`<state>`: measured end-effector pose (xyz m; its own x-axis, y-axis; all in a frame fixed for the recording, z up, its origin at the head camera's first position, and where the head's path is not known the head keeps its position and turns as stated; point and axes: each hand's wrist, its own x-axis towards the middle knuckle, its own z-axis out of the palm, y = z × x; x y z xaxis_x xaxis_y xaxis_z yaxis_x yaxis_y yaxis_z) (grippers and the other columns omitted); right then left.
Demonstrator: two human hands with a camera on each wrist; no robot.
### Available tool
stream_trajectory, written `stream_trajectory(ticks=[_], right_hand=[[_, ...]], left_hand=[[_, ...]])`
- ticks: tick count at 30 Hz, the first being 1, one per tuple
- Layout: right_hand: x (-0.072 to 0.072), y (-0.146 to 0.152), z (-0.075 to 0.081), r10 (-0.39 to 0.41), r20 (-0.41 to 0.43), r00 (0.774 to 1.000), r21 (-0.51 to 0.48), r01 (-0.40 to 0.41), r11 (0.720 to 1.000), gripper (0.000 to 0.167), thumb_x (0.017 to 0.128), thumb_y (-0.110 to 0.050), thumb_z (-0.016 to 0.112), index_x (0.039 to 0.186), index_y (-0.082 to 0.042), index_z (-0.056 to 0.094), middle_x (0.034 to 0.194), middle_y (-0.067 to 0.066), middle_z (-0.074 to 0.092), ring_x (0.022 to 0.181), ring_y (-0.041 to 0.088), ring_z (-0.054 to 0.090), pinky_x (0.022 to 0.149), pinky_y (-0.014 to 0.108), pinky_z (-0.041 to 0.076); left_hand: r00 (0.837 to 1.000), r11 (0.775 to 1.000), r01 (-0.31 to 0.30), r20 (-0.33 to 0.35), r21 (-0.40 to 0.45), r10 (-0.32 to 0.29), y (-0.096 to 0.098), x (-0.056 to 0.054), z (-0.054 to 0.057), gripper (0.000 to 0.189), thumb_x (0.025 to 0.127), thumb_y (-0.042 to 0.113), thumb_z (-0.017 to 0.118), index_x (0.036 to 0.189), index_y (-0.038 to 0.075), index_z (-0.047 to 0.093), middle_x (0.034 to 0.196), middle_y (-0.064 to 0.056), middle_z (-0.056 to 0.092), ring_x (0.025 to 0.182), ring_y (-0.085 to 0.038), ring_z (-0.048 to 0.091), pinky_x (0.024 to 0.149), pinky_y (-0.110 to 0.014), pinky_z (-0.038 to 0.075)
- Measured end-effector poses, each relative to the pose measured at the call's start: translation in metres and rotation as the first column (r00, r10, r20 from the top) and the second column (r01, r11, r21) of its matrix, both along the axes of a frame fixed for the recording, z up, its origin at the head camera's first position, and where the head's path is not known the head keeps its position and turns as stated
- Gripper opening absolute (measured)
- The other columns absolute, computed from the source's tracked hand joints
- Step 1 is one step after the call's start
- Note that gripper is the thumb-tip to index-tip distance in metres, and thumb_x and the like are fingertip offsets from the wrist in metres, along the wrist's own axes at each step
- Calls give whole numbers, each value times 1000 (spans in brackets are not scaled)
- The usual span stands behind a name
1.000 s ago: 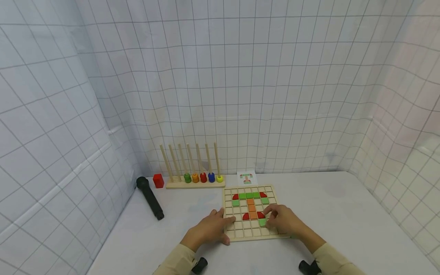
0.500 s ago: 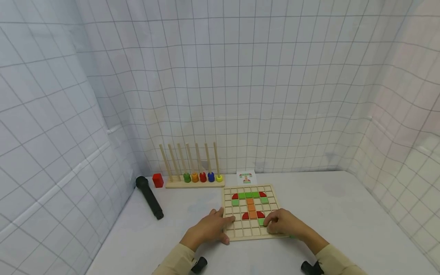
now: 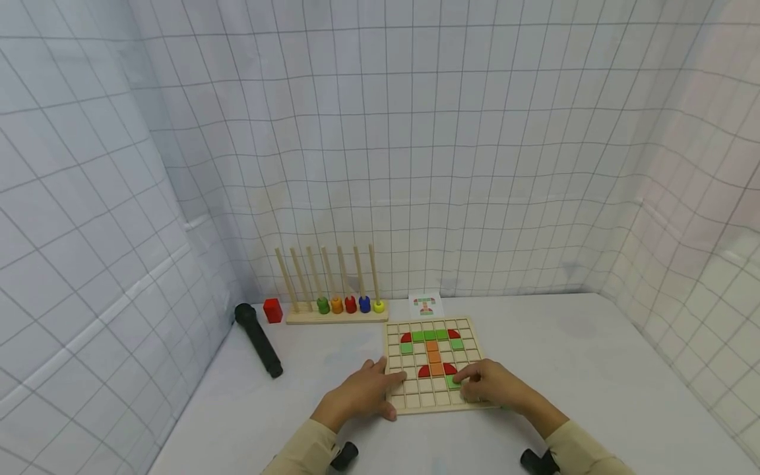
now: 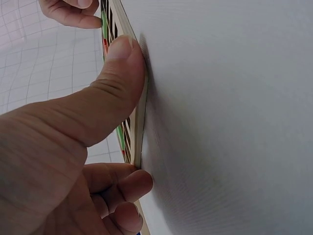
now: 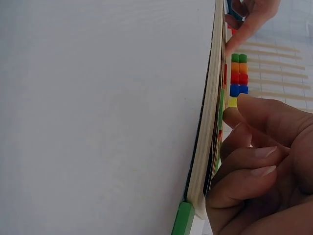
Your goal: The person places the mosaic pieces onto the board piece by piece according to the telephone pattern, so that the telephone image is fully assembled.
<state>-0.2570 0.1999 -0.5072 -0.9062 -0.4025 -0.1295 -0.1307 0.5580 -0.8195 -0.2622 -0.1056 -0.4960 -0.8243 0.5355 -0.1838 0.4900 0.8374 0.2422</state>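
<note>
A wooden grid board [image 3: 410, 402] lies on the table, with red, green and orange tiles set in a mushroom-like pattern. My left hand [image 3: 362, 392] rests at its front left corner. The left thumb [image 4: 120, 58] lies against the board's front edge in the left wrist view, and the other fingers touch the left side. Over the right part of the board, my right hand [image 3: 489, 384] touches a light green tile [image 3: 452, 382] with the index fingertip. Its thumb stands apart from that finger, and the remaining fingers are bent in the right wrist view.
Behind the board lies a pattern card [image 3: 425, 305]. A peg stand [image 3: 338, 318] with coloured beads, a red block [image 3: 273, 311] and a black microphone [image 3: 259, 341] stand to the left. A green piece [image 5: 183, 219] sits by the board's near right corner.
My right hand has shifted from beside the lower red tile down to the light green tile, its index fingertip now on it. The left hand stays at the board's corner.
</note>
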Motion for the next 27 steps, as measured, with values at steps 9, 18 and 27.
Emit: stream_trajectory(ticks=[9, 18, 27], right_hand=[[2, 26, 9, 27, 71, 997, -136, -17, 990, 31, 97, -18, 67, 124, -3, 69, 88, 7, 59, 60, 14, 45, 53, 27, 42], [18, 85, 7, -76, 168, 983, -231, 114, 966, 50, 94, -15, 72, 138, 3, 56, 106, 13, 59, 58, 10, 40, 50, 23, 38], [47, 146, -4, -79, 244, 967, -236, 138, 962, 56, 97, -18, 68, 145, 3, 49, 114, 11, 57, 74, 9, 51, 57, 23, 41]], left_hand=[[1000, 1000, -2, 8, 4, 2, 1, 2, 3, 81, 73, 47, 85, 147, 32, 56, 157, -22, 41, 136, -36, 45, 104, -49, 47], [1000, 1000, -14, 27, -2, 14, -1, 0, 3, 81, 74, 47, 85, 148, 32, 56, 158, -22, 40, 138, -37, 43, 105, -50, 46], [999, 1000, -16, 47, 12, 15, -2, -2, 0, 80, 75, 47, 85, 148, 33, 55, 158, -22, 39, 139, -37, 42, 105, -50, 45]])
